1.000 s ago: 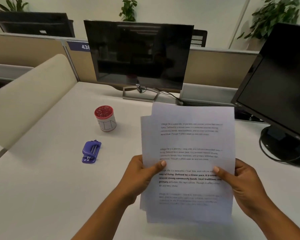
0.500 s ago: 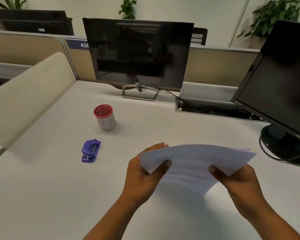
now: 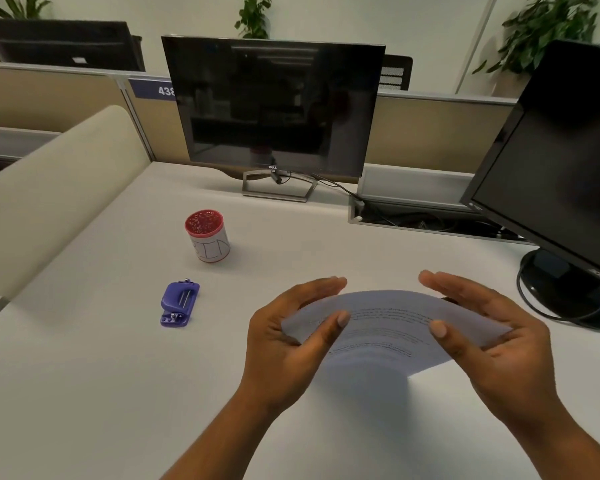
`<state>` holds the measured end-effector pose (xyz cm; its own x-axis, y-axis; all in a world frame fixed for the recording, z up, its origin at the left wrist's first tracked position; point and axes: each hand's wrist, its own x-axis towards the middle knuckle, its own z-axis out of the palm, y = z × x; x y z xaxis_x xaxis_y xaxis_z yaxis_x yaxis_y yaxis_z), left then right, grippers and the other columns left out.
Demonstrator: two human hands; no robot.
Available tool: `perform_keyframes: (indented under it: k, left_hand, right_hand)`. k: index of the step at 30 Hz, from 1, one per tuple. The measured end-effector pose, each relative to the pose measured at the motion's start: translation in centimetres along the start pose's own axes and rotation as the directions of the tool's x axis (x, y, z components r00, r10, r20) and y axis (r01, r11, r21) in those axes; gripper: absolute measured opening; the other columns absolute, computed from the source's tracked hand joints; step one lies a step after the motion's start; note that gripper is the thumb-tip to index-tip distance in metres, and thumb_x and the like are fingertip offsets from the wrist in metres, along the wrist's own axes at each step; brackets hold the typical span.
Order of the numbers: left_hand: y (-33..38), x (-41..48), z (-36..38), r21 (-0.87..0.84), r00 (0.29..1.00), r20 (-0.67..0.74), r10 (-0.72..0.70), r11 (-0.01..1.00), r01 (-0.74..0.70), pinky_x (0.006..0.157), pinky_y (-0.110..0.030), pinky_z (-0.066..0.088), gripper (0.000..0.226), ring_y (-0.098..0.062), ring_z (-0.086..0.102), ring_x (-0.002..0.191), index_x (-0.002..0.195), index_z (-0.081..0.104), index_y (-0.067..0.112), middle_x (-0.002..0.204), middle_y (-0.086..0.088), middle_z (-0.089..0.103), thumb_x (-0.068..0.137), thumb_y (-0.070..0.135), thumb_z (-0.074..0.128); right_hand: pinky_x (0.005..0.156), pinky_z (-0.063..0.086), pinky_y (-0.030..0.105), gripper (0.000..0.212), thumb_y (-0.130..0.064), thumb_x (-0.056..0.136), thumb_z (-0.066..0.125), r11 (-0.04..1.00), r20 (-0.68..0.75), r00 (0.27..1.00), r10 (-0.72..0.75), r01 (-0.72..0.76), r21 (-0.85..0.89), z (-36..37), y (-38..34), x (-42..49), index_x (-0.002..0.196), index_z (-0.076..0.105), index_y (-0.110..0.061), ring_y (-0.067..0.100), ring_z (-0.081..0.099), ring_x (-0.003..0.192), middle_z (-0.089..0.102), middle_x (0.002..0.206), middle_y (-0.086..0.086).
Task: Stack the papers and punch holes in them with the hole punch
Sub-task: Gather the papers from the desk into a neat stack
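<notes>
A stack of printed white papers [image 3: 385,327] is held between both hands above the white desk [image 3: 101,375], tilted nearly flat and bowed upward in the middle. My left hand [image 3: 291,337] grips its left edge, thumb on top. My right hand [image 3: 489,337] grips the right edge, thumb on top and fingers stretched out behind. The purple hole punch [image 3: 180,304] lies on the desk well to the left of my left hand, untouched.
A small white cup with a red top [image 3: 208,236] stands behind the punch. A dark monitor [image 3: 274,109] stands at the back centre, another monitor [image 3: 565,174] with its round base at the right. A cable tray [image 3: 423,220] runs between them. A beige partition [image 3: 49,199] borders the left.
The papers went from upright and facing me to tilted nearly flat and lowered toward the desk. Both hands shifted to the side edges, squeezing the stack into a bow.
</notes>
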<state>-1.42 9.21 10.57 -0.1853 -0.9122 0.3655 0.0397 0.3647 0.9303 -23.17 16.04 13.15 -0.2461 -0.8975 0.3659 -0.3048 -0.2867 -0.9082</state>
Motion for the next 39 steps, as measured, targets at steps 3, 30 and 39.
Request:
perform_keyframes:
  k: [3, 30, 39]
  left_hand:
    - [-0.3, -0.1, -0.1, -0.049, 0.999, 0.032, -0.041, 0.998, 0.043, 0.07, -0.016, 0.057, 0.026, -0.006, 0.069, 0.101, 0.105, 0.074, 0.044, 0.106, 0.022, 0.074, 0.083, 0.032, 0.073]
    - [-2.3, -0.7, 0.5, 0.093, 1.0, 0.012, 0.004, 0.996, -0.005, 0.064, -0.022, 0.061, 0.028, -0.004, 0.073, 0.082, 0.098, 0.07, 0.056, 0.093, 0.027, 0.075, 0.086, 0.032, 0.074]
    - [-5.3, -1.9, 0.9, -0.069, 0.933, -0.091, -0.348, 0.937, 0.342, 0.064, -0.03, 0.062, 0.013, -0.017, 0.076, 0.08, 0.09, 0.078, 0.038, 0.09, 0.007, 0.08, 0.084, 0.028, 0.074]
  right_hand:
    - [0.081, 0.059, 0.026, 0.04, -0.03, 0.073, 0.076, 0.998, 0.033, 0.999, 0.036, -0.038, 0.048, 0.2, 0.3, -0.1, 0.11, 0.071, -0.042, 0.01, 0.066, 0.11, 0.074, 0.114, -0.015]
    - [0.057, 0.056, 0.015, 0.018, -0.032, 0.06, 0.078, 0.972, -0.121, 0.965, 0.232, -0.227, 0.054, 1.6, 3.4, -1.4, 0.078, 0.079, -0.036, 0.003, 0.074, 0.074, 0.077, 0.083, -0.024]
    - [0.092, 0.05, 0.024, 0.07, -0.041, 0.065, 0.08, 0.868, -0.091, 0.87, 0.485, -0.491, -0.069, 1.1, 8.0, -3.9, 0.127, 0.047, -0.047, -0.001, 0.06, 0.11, 0.059, 0.125, -0.029]
